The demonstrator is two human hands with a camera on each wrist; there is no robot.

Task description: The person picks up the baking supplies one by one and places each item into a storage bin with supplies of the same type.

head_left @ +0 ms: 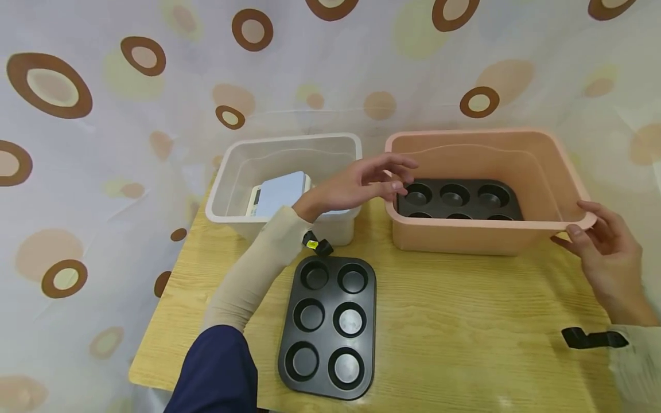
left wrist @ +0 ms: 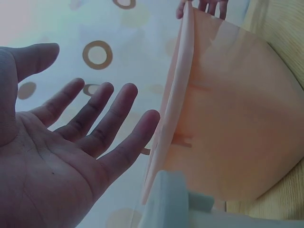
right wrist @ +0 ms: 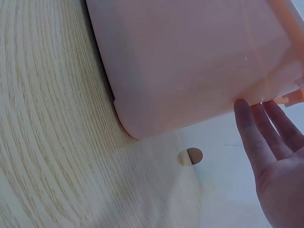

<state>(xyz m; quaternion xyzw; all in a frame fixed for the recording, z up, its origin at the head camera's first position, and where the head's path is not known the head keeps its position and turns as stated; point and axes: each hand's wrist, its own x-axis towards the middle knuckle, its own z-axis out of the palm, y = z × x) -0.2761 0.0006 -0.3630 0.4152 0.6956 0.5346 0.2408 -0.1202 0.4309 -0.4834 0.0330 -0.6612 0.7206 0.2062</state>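
A pink plastic bin (head_left: 454, 238) stands at the right of the table, with a dark muffin tin (head_left: 454, 195) inside it. At the bin's front right corner my right hand (head_left: 611, 255) grips the rim; in the right wrist view that hand (right wrist: 273, 152) has its fingers up against the bin's wall (right wrist: 190, 66). My left hand (head_left: 356, 183) hovers by the bin's left rim, fingers loosely extended and holding nothing. The left wrist view shows its palm (left wrist: 57, 161) apart from the pink bin (left wrist: 237, 109).
A white bin (head_left: 289, 226) left of the pink one holds a kitchen scale (head_left: 279, 195) with a light blue top. In front, a second muffin tin (head_left: 327, 327) lies on the wooden table (head_left: 465, 332). A patterned cloth (head_left: 320, 69) hangs behind.
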